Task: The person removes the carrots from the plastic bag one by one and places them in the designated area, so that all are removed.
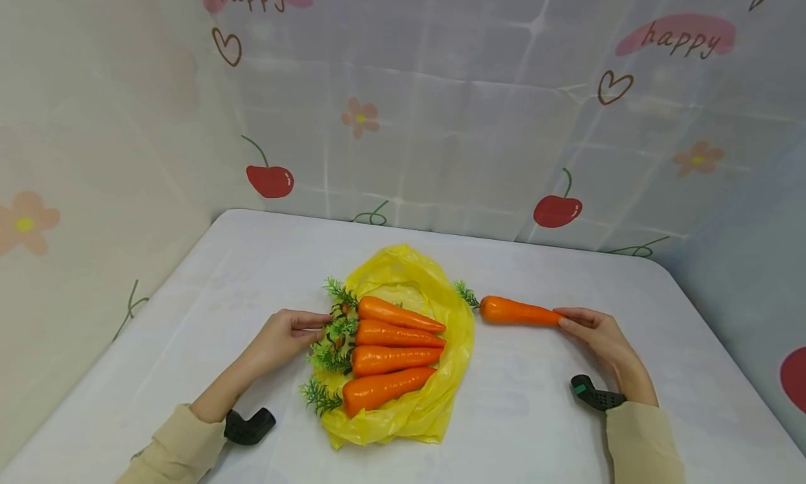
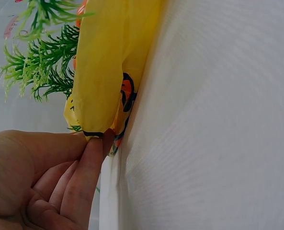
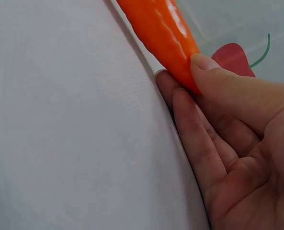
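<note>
A yellow plastic bag (image 1: 462,351) lies on the table, with several orange carrots (image 1: 398,359) side by side on it. Their green leafy tops (image 1: 332,354) point left. At the bag's left edge my left hand (image 1: 281,338) pinches the yellow plastic between thumb and fingers, as the left wrist view also shows. Right of the bag lies a single carrot (image 1: 518,311), its leafy top near the bag's edge. My right hand (image 1: 601,337) pinches that carrot's tip; in the right wrist view the thumb is on top and fingers are beneath.
The white table (image 1: 516,414) has rounded back corners. Behind it hangs a pale curtain (image 1: 428,141) printed with cherries, flowers and hearts. A black wrist device (image 1: 250,426) sits by the left cuff, and another black device (image 1: 595,394) by the right.
</note>
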`<state>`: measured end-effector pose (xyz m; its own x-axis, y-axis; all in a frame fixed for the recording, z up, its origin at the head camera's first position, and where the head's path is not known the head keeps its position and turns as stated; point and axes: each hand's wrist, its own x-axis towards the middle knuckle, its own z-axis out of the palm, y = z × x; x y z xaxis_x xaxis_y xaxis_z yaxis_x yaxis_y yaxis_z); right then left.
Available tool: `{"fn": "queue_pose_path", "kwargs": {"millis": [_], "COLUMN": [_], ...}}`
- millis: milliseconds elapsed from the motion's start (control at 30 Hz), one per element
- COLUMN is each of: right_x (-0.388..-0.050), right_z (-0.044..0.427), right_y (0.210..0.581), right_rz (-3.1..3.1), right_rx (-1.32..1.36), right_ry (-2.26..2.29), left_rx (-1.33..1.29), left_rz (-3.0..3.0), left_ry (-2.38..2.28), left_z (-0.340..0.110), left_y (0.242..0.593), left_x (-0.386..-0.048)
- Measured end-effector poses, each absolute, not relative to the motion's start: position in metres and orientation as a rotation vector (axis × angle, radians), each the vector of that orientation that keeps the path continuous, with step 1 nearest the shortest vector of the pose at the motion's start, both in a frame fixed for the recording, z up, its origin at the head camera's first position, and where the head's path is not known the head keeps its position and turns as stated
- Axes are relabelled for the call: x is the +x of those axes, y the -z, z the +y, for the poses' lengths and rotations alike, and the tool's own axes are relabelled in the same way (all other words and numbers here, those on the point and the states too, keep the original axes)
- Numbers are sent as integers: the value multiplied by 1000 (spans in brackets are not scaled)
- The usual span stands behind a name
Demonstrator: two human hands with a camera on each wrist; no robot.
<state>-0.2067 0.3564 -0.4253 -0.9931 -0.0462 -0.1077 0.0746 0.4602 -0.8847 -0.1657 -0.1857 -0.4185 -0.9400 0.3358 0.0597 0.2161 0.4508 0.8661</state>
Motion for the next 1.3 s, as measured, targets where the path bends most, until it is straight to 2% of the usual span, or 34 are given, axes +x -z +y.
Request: {"fn": "queue_pose_path", "kwargs": {"millis": [567, 1300], "right_x": [-209, -208], "right_z": [355, 361], "right_y": [427, 433], "right_rz": [2764, 2816], "right_rx": [51, 52], "right_ry": [1435, 1505], "left_rx": [463, 453], "left_rz": [2576, 2569], "left_ry": [-1519, -1521], "left_z": [-185, -186], "left_y": [419, 419], "left_x": [-165, -166]}}
